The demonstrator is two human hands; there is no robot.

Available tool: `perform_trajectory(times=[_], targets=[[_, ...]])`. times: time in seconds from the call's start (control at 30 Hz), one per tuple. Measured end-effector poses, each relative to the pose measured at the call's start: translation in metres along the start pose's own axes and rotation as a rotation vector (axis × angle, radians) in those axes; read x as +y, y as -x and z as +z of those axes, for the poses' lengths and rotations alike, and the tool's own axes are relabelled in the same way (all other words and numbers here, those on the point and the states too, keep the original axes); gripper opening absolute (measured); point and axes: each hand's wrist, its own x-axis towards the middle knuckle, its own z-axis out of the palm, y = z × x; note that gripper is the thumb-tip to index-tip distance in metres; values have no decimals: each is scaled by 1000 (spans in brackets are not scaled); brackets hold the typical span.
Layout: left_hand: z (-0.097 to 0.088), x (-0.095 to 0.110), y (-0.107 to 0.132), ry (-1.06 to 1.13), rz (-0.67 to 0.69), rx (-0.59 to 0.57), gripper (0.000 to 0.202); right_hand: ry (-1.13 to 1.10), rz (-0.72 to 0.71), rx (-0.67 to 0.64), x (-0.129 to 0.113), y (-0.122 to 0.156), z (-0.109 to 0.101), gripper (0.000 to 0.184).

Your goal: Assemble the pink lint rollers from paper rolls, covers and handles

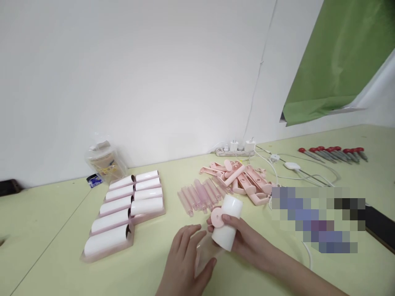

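My right hand [243,234] grips a white lint roller refill [227,224], held tilted above the table, together with a round pink end piece [217,217] with a small hole in it. Close on its left, my left hand [185,259] curves its fingers and thumb around a clear plastic cover [205,251], partly hidden by the hand. Behind the hands lie several translucent pink tubes [202,194] in a row. Beyond them is a pile of pink plastic handle parts [243,181].
To the left, white rolls in pinkish clear covers [112,220] stand in two columns. A plastic bag [106,162] leans near the wall. Right of the pile run white cables [308,177] from a power strip [235,152]. Red-handled tools [335,152] lie far right, a dark phone [379,226] nearer.
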Motion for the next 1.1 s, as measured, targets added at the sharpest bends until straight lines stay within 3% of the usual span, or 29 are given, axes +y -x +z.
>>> perform_trajectory(times=[0.07, 0.13, 0.3, 0.4, 0.53, 0.67, 0.87, 1.0, 1.1], targets=[[2, 10, -2, 131, -136, 81, 41, 198, -94, 3, -2, 5, 4, 32], [2, 21, -4, 273, -241, 148, 39, 388, -192, -80, -1, 8, 7, 34], [-7, 35, -12, 637, -367, 116, 34, 542, -196, -286, 10, 12, 12, 37], [-14, 30, -10, 873, -597, 159, 32, 594, -231, -314, 9, 19, 8, 52], [-22, 24, -9, 1182, -794, 235, 39, 882, -192, -238, -4, 27, 2, 46], [-24, 24, -12, 1269, -830, 292, 39, 1204, -255, -167, -12, 27, 2, 40], [-23, 20, -11, 1235, -807, 255, 37, 1321, -429, -201, -8, 23, 1, 42], [-26, 14, -10, 1243, -791, 143, 45, 1306, -492, -251, -10, 25, 1, 43], [-32, 8, -8, 1093, -709, 45, 46, 1304, -482, -266, -12, 27, 0, 41]])
